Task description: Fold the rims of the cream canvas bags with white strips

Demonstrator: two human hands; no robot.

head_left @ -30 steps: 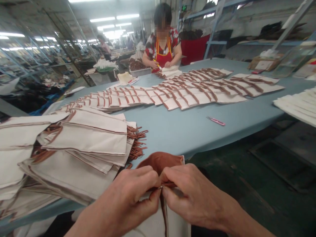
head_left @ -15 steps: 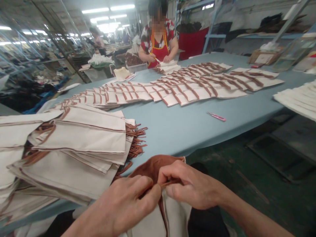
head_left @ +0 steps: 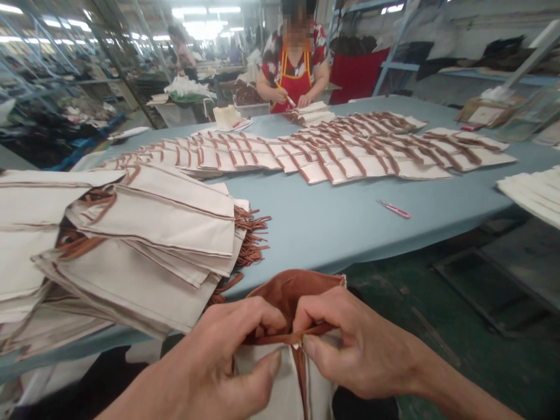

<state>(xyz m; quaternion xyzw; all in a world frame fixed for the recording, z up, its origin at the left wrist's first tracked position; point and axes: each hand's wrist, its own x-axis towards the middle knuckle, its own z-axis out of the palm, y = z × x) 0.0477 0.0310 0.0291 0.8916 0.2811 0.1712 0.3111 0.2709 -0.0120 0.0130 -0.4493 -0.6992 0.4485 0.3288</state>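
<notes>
"Where's the cloth (head_left: 291, 379)?"

"By the near edge of the table (head_left: 315, 216), between the left hand (head_left: 214, 356) and the right hand (head_left: 356, 344)."

"What's the right one doing?"

"Pinching the brown trim (head_left: 279, 338), thumb against forefinger."

"And the left?"

"Thumb and forefinger apart, fingers curled at the trim. I can't tell whether they grip it."

"Anything nearby?"

"A pile (head_left: 170, 216) of cream pieces to the left, and snips (head_left: 396, 210) lying on the table."

Sewing workshop, stacked fabric pieces (head_left: 175, 216) on a long table (head_left: 297, 221), aproned co-worker (head_left: 297, 64), strip lights (head_left: 205, 29).
</notes>
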